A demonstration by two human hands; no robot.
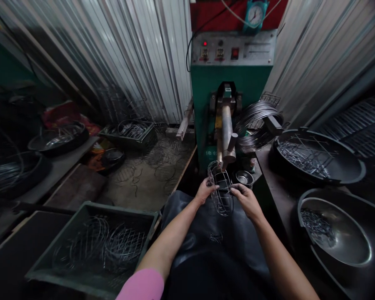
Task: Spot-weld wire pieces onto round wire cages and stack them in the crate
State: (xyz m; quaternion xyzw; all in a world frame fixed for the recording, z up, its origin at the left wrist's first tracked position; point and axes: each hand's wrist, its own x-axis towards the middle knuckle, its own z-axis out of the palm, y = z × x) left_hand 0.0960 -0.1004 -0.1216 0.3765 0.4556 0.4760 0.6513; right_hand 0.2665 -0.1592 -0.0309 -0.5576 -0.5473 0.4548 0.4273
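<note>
A round wire basket (222,200) is held up on its side between my two hands, its upper edge at the tip of the spot welder's electrode arm (227,133). My left hand (206,189) is closed on the basket's left rim. On the other side, my right hand (244,198) pinches the wires at the right rim with thumb and fingers. Whether a small loose piece is also in the right fingers, I cannot make out. Below the basket, a dark apron (203,258) covers the lap, with a few small wire pieces lying on it.
A green crate (90,204) with wire baskets stands at left. To the right are a black pan (353,166) of wire parts and a metal bowl (353,237) of small pieces. A wire coil (259,121) hangs beside the welder; a small metal bowl (244,178) sits below.
</note>
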